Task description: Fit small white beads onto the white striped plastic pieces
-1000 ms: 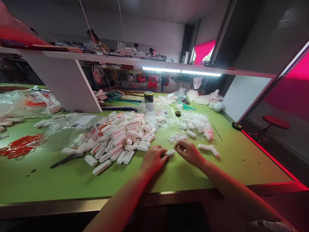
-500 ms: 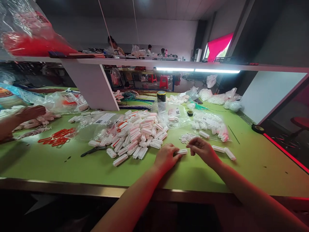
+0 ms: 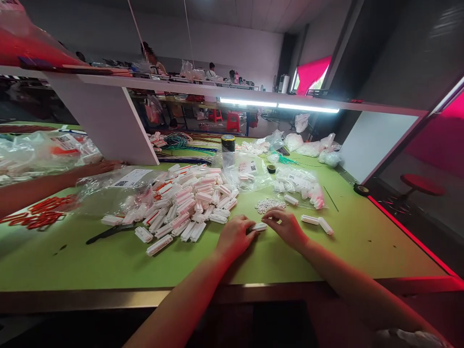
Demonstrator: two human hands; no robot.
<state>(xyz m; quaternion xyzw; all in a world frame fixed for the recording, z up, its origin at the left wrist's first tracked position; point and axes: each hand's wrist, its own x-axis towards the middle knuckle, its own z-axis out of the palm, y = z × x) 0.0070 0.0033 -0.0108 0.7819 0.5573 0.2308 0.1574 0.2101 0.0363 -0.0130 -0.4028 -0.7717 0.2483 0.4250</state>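
My left hand (image 3: 235, 238) is closed around one end of a white plastic connector housing (image 3: 259, 226), held low over the green table. My right hand (image 3: 287, 228) has its thumb and forefinger pinched together just above the housing's free end; whatever they hold is too small to make out. Directly behind it lies a heap of tiny white pieces (image 3: 270, 205). A large pile of similar white housings (image 3: 192, 198), some with orange-red parts, spreads out left of my left hand. Two loose housings (image 3: 317, 222) lie to the right of my right hand.
At the left a co-worker's arm (image 3: 50, 186) reaches across, near orange-red loops (image 3: 39, 212). Dark-handled scissors (image 3: 105, 234) lie before the pile. Plastic bags (image 3: 300, 186), a tape roll (image 3: 271, 168) and a dark can (image 3: 228, 143) stand behind. A shelf (image 3: 203, 92) with a lamp spans above.
The view has swung right, so the table's contents appear farther left. My right fingertips have come closer to the housing. The co-worker's hand has moved right, towards the divider panel.
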